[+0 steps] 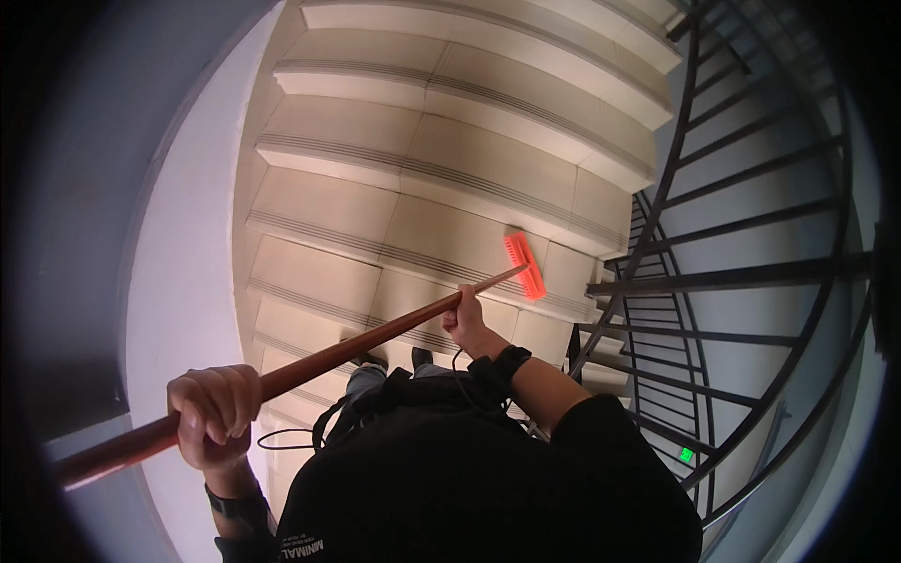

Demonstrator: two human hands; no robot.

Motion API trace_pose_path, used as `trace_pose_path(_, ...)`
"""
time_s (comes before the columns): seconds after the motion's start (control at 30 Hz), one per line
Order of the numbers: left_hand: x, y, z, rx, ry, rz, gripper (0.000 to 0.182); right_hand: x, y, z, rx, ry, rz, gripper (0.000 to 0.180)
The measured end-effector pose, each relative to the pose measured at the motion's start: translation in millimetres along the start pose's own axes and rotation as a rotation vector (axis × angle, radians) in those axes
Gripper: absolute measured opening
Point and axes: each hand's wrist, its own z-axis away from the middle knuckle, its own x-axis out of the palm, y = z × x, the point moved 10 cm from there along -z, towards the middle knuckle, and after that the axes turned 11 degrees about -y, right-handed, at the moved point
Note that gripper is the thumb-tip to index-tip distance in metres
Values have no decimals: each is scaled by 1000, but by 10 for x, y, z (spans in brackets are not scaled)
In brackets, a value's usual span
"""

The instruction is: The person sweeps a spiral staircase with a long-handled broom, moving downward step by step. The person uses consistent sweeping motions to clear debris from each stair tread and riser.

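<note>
A long reddish-brown broom handle (pixel 359 343) runs slanting from the lower left up to an orange-red broom head (pixel 526 267). My left hand (pixel 215 415) is closed around the upper part of the handle, near the left wall. Farther down the handle, my right hand (pixel 466 320) grips it close to the broom head. The head lies across the edge of a stair step, towards the railing side, with its bristles facing left. Dark bands are on both wrists, and a thin black cord hangs by the right one.
Beige tiled stairs (pixel 317 204) with grooved edges extend ahead and under my feet. A pale wall (pixel 183 267) bounds them on the left. A dark metal railing (pixel 732 278) stands on the right, with lower stairs beyond it. A green lit sign (pixel 686 454) shows through the bars.
</note>
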Motion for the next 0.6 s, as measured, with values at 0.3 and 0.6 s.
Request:
trace_pose_path(0.3, -479, 854, -2, 84, 68, 168, 32, 673, 636, 259, 187, -291, -44, 40)
trace_pose_path(0.6, 716, -945, -282, -152, -267, 134, 38, -1261, -467, 296, -119, 110, -142, 40)
